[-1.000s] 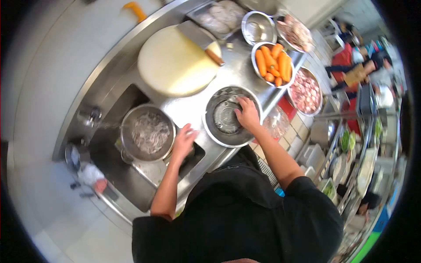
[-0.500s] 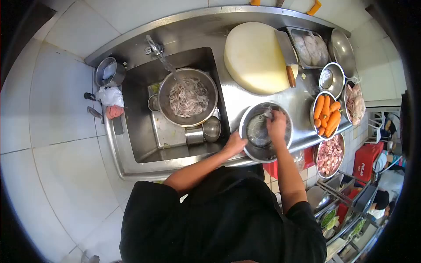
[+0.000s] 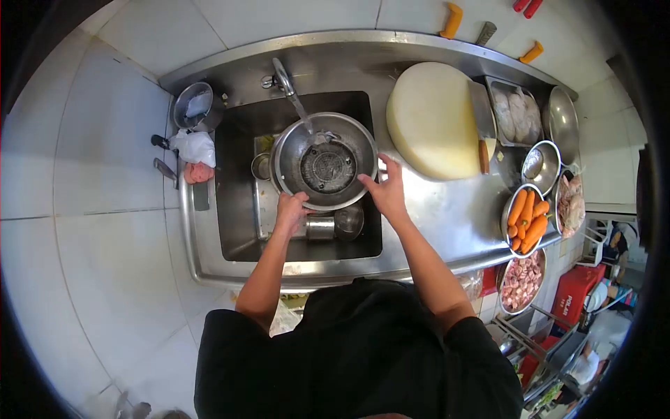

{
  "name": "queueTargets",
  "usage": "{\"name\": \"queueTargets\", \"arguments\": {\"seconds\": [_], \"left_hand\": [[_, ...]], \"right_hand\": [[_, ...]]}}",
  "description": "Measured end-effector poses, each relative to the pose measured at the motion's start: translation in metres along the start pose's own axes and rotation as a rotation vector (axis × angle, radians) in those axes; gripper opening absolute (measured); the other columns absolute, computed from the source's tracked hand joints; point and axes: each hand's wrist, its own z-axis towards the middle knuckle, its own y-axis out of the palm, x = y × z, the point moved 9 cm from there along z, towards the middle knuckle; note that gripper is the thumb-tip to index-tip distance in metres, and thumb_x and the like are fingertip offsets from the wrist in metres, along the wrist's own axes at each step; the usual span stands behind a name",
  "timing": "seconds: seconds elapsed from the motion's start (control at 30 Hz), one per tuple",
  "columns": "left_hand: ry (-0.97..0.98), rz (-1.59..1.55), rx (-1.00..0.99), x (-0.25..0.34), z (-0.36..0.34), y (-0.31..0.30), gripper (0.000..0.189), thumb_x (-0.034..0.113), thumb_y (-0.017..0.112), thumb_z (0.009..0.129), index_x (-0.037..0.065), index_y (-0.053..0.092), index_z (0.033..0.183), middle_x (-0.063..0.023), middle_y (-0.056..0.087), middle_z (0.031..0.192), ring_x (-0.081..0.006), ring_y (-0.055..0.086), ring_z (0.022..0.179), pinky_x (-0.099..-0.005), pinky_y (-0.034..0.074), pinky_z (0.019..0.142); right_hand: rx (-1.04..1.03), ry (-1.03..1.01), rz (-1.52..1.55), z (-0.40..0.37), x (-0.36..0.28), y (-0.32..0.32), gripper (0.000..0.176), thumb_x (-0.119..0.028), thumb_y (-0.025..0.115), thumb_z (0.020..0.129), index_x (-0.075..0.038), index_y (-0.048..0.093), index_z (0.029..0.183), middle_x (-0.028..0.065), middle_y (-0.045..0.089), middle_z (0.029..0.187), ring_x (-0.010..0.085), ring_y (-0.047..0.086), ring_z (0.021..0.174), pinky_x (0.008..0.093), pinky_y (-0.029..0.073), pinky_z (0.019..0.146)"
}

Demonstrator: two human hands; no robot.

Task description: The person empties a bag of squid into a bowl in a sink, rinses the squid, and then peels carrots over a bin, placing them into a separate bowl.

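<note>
A round steel colander [image 3: 289,164], its base dark and perforated, is held over the sink [image 3: 234,230] under the running tap [image 3: 282,77]. Water falls into it near the far side. My left hand [image 3: 289,211] is closed on the near-left rim. At the right rim, my right hand [image 3: 386,187] grips with the thumb at the near side and fingers along the outside. The rim of another steel bowl shows just behind the colander's left side; its contents are hidden.
Small steel cups [image 3: 321,227] lie in the sink. To the right are a thick round cutting board [image 3: 429,126] with a cleaver [image 3: 481,119], a bowl of carrots [image 3: 534,227], a bowl of cut meat [image 3: 521,283] and a tray of pale meat [image 3: 516,115]. Knives [image 3: 165,169] stand at the left.
The colander has moved left from the counter to under the tap, over the bowl of pale strips. My right hand has left its inside and now holds the rim.
</note>
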Motion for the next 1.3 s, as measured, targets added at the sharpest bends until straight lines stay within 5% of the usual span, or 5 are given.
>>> {"name": "queueTargets", "arguments": {"seconds": [0.1, 0.33, 0.6, 0.77, 1.3], "left_hand": [[0.038, 0.062, -0.049, 0.003, 0.005, 0.008, 0.034, 0.01, 0.058, 0.084, -0.007, 0.055, 0.113, -0.0163, 0.064, 0.1, -0.0272, 0.067, 0.085, -0.0393, 0.06, 0.066], [0.096, -0.38, -0.069, 0.036, 0.006, 0.008, 0.062, 0.052, 0.037, 0.101, 0.004, 0.04, 0.14, -0.012, 0.05, 0.139, -0.0275, 0.052, 0.123, -0.0479, 0.041, 0.105], [0.288, -0.527, 0.058, 0.041, 0.033, 0.025, 0.054, 0.008, 0.046, 0.096, 0.016, 0.035, 0.148, -0.0042, 0.061, 0.108, -0.0125, 0.06, 0.094, -0.033, 0.054, 0.08], [0.304, -0.449, -0.035, 0.024, 0.031, 0.045, 0.023, 0.024, 0.049, 0.102, 0.004, 0.059, 0.105, -0.0015, 0.061, 0.091, -0.0112, 0.058, 0.076, -0.0274, 0.052, 0.061], [-0.062, -1.118, 0.118, 0.045, 0.031, 0.027, 0.039, 0.026, 0.037, 0.102, 0.002, 0.058, 0.125, -0.0144, 0.063, 0.123, -0.0307, 0.06, 0.109, -0.0439, 0.047, 0.099]], "right_hand": [[-0.332, 0.715, 0.652, -0.01, 0.058, 0.062, 0.044, -0.012, 0.07, 0.085, 0.001, 0.052, 0.122, 0.0157, 0.061, 0.117, 0.0264, 0.066, 0.099, 0.0427, 0.06, 0.075], [-0.357, 0.767, 0.892, 0.017, 0.097, 0.08, 0.03, 0.006, 0.054, 0.085, 0.011, 0.051, 0.114, 0.0219, 0.062, 0.102, 0.0323, 0.068, 0.088, 0.0436, 0.062, 0.076], [-0.436, 0.959, 1.044, 0.003, 0.11, 0.08, 0.023, 0.003, 0.05, 0.087, 0.013, 0.052, 0.108, 0.0236, 0.061, 0.108, 0.0334, 0.065, 0.096, 0.0456, 0.057, 0.088], [-0.5, 0.915, 1.024, 0.004, 0.117, 0.072, 0.023, 0.003, 0.051, 0.086, 0.01, 0.056, 0.107, 0.0204, 0.064, 0.109, 0.03, 0.064, 0.103, 0.0416, 0.054, 0.092], [-0.376, 0.837, 0.887, 0.002, 0.084, 0.115, 0.004, 0.003, 0.054, 0.086, 0.006, 0.056, 0.088, 0.0162, 0.061, 0.089, 0.0275, 0.064, 0.084, 0.037, 0.056, 0.08]]}}
